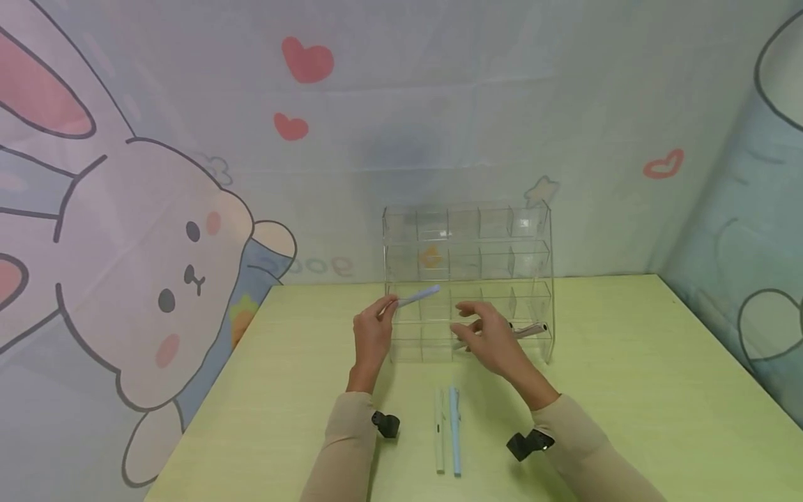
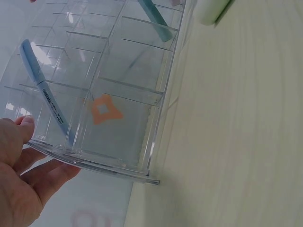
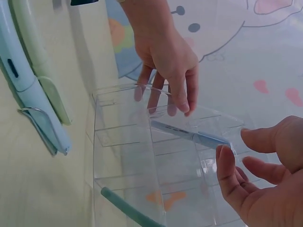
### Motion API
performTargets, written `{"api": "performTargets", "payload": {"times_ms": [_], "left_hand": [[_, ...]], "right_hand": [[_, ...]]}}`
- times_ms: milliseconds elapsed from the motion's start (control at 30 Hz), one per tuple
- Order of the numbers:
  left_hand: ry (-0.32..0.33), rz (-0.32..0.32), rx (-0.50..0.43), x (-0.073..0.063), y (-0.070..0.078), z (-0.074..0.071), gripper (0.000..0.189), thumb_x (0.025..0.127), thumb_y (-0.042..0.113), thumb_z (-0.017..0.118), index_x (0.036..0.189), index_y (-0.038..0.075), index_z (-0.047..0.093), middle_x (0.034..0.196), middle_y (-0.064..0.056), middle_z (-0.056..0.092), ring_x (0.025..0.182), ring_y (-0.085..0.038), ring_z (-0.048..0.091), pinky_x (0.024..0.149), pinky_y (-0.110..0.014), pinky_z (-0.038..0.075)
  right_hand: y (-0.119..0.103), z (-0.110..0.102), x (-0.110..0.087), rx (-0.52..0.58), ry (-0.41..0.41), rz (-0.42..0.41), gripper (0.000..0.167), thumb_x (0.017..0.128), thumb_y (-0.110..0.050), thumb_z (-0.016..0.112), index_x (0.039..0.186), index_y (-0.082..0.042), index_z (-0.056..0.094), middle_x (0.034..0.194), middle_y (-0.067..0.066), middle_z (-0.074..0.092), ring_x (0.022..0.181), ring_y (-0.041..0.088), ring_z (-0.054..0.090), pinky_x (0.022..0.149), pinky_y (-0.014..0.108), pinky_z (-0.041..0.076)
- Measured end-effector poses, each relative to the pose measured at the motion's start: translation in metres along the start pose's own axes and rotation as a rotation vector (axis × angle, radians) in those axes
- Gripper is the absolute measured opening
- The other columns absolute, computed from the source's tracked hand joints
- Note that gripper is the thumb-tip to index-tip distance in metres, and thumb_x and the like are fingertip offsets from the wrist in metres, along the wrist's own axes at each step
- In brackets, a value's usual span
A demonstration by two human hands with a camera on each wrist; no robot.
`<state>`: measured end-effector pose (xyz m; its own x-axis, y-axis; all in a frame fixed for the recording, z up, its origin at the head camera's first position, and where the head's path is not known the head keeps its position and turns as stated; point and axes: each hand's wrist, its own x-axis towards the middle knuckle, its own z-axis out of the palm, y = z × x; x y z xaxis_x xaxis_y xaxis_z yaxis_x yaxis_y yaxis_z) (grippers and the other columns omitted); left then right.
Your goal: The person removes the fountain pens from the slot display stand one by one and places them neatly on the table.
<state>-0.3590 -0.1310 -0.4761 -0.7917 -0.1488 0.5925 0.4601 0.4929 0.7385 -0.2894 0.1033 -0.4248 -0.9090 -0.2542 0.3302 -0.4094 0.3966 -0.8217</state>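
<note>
A clear acrylic rack [image 1: 464, 280] with several rows of compartments stands upright on the table. My left hand [image 1: 373, 336] is at its left side, holding the side panel between thumb and fingers in the left wrist view. A pale blue-lavender pen [image 1: 419, 295] slants across the rack's left part, its lower end by the left thumb. My right hand [image 1: 489, 338] is in front of the lower rows, thumb and fingers parted. In the right wrist view its fingertips [image 3: 225, 156] are right by the pen's capped end. A teal pen [image 2: 155, 20] lies in a low compartment.
Another pale pen [image 1: 530, 330] with a dark end lies in the rack's lower right, partly behind the right hand. On the table nearer me, a pale green pen [image 1: 440, 436] and a light blue pen [image 1: 455, 436] lie side by side. A printed cloth [image 1: 477, 125] hangs behind.
</note>
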Motion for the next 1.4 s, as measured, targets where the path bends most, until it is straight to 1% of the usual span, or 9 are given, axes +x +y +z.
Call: {"api": "performTargets", "payload": {"times_ms": [100,200,467,667,800,933,1033,1267,1400], "left_hand": [[0.009,0.020,-0.006,0.002,0.000,0.000,0.018,0.097,0.015,0.067,0.109,0.006,0.078,0.104,-0.012,0.075,0.052,-0.006,0.056,0.041,-0.020,0.034],[0.015,0.028,-0.001,0.004,0.000,0.000,0.017,0.097,0.015,0.068,0.108,0.006,0.078,0.103,-0.012,0.075,0.049,-0.010,0.052,0.041,-0.021,0.033],[0.013,-0.005,0.004,0.002,-0.001,0.001,0.018,0.097,0.017,0.069,0.109,0.008,0.078,0.104,-0.009,0.075,0.059,-0.013,0.064,0.045,-0.020,0.039],[0.017,0.002,-0.016,0.004,-0.001,0.005,0.016,0.097,0.015,0.069,0.108,0.009,0.078,0.104,-0.010,0.075,0.055,-0.016,0.061,0.042,-0.020,0.035],[0.006,-0.001,-0.021,0.004,-0.001,0.006,0.017,0.097,0.016,0.068,0.109,0.009,0.078,0.106,-0.011,0.075,0.049,-0.017,0.056,0.040,-0.020,0.032],[0.003,-0.004,-0.014,0.004,0.000,0.006,0.017,0.097,0.016,0.068,0.109,0.009,0.078,0.106,-0.010,0.075,0.059,-0.013,0.065,0.042,-0.020,0.034],[0.007,0.000,-0.007,0.004,0.000,0.006,0.018,0.097,0.016,0.068,0.109,0.007,0.078,0.105,-0.010,0.075,0.063,-0.013,0.066,0.044,-0.020,0.035],[0.012,0.016,0.003,0.006,0.001,0.006,0.017,0.097,0.016,0.067,0.108,0.007,0.078,0.102,-0.012,0.075,0.047,-0.017,0.051,0.042,-0.021,0.031],[0.011,0.003,0.006,0.006,0.000,0.007,0.018,0.097,0.017,0.068,0.109,0.007,0.078,0.102,-0.011,0.075,0.047,-0.018,0.052,0.043,-0.021,0.032]], "right_hand": [[-0.002,0.000,0.008,0.005,0.029,-0.004,0.043,0.101,-0.019,0.064,0.138,-0.001,0.053,0.127,0.020,0.054,0.092,0.027,0.067,0.067,0.032,0.055],[-0.004,0.002,0.016,0.015,0.046,0.010,0.044,0.101,-0.022,0.064,0.140,-0.003,0.052,0.129,0.018,0.053,0.094,0.025,0.066,0.068,0.033,0.055],[-0.003,0.008,0.027,0.047,0.087,0.011,0.049,0.101,-0.020,0.064,0.143,-0.002,0.048,0.130,0.020,0.053,0.089,0.027,0.066,0.066,0.034,0.056],[-0.004,0.013,0.035,0.092,0.132,0.008,0.053,0.098,-0.020,0.068,0.144,-0.002,0.047,0.126,0.020,0.055,0.082,0.028,0.069,0.063,0.040,0.058],[-0.004,0.015,0.038,0.100,0.154,0.023,0.058,0.097,-0.020,0.069,0.146,-0.003,0.044,0.128,0.019,0.056,0.079,0.028,0.069,0.060,0.038,0.058],[-0.004,0.017,0.042,0.105,0.160,0.035,0.060,0.097,-0.021,0.069,0.148,-0.002,0.042,0.133,0.021,0.055,0.077,0.025,0.070,0.061,0.041,0.058],[-0.006,0.019,0.045,0.121,0.161,0.046,0.061,0.097,-0.021,0.070,0.147,-0.001,0.042,0.135,0.023,0.054,0.076,0.024,0.070,0.061,0.041,0.058],[-0.011,0.026,0.056,0.114,0.168,0.066,0.062,0.095,-0.020,0.071,0.145,0.002,0.043,0.137,0.026,0.054,0.079,0.031,0.072,0.060,0.039,0.058],[-0.008,0.030,0.062,0.109,0.176,0.094,0.061,0.094,-0.020,0.073,0.143,0.002,0.045,0.135,0.024,0.055,0.080,0.032,0.072,0.059,0.041,0.058]]}}
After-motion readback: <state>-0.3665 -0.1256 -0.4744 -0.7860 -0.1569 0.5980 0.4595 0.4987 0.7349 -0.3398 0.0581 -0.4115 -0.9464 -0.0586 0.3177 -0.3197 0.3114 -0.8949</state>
